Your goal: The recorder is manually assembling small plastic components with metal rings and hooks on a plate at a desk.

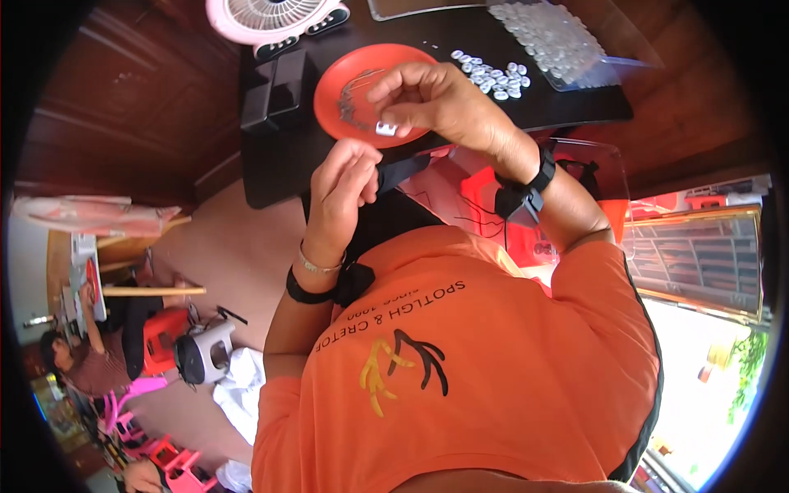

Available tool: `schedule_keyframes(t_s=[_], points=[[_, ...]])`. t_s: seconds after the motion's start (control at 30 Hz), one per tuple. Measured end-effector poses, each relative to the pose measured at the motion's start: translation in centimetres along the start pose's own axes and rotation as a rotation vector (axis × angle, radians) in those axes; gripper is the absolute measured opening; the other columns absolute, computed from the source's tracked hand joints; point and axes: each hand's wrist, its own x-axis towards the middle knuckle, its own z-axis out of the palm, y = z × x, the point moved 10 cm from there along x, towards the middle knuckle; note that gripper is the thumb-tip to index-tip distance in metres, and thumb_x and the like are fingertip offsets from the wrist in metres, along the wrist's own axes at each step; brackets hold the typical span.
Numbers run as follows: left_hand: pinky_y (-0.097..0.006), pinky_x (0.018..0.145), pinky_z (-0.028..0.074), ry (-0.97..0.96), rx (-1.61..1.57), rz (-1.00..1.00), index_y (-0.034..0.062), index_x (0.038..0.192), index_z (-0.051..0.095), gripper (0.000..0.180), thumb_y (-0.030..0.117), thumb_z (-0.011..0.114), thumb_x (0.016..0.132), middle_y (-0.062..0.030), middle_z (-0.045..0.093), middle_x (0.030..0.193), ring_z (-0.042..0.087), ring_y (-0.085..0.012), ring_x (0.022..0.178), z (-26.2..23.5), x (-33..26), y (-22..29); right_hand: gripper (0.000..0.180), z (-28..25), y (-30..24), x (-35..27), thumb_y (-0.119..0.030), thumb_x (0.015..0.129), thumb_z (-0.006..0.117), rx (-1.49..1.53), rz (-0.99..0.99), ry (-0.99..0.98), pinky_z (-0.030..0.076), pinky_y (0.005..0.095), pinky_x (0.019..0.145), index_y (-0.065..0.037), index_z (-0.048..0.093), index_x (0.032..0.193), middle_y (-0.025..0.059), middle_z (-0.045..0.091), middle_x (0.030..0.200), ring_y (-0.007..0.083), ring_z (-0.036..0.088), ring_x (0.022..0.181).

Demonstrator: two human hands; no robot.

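Thumb and fingertips of the right hand [442,99] pinch a small white piece [386,129] above the red plate [325,97], where thin grey pieces [348,107] lie. The left hand [343,174] is curled near that white piece, its grip hidden, so I cannot tell whether it holds anything. White oval pieces [501,95] lie on the black counter [275,168], right of the plate.

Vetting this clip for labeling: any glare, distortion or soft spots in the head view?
Head view: the sunlit opening at lower right is blown out; fisheye vignetting blackens the corners; the red plate is well lit, but the fine grey pieces on it and the small white piece in the right hand lack clear detail; pink stools at lower left look soft.
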Motion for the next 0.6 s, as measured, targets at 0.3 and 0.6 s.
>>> schedule_keyframes(t_s=[0.3,0.6], points=[[-0.02,0.049,0.031,0.04,-0.028,0.009,0.0041,0.084,0.051,0.026,0.027,0.047,0.095,0.0003,0.048,0.063,0.041,-0.0049,0.055,-1.2,-1.5,-2.7,0.013,4.3,2.6,-3.4,0.006,0.086,0.061,-0.042,-0.172,0.173,0.052,0.0236,0.078,0.001,0.061,0.098,0.0023,0.061,0.094,0.0099,0.061,0.087],[-0.02,0.047,0.031,0.031,-0.106,-0.1,0.0045,0.077,0.052,0.026,0.024,0.048,0.093,0.0008,0.048,0.061,0.043,-0.005,0.053,-2.2,-1.7,-4.4,0.026,6.1,1.6,-4.0,-0.001,0.078,0.071,-0.45,-0.302,0.05,0.054,0.0294,0.07,-0.004,0.064,0.103,0.0102,0.065,0.095,0.0232,0.066,0.081]])
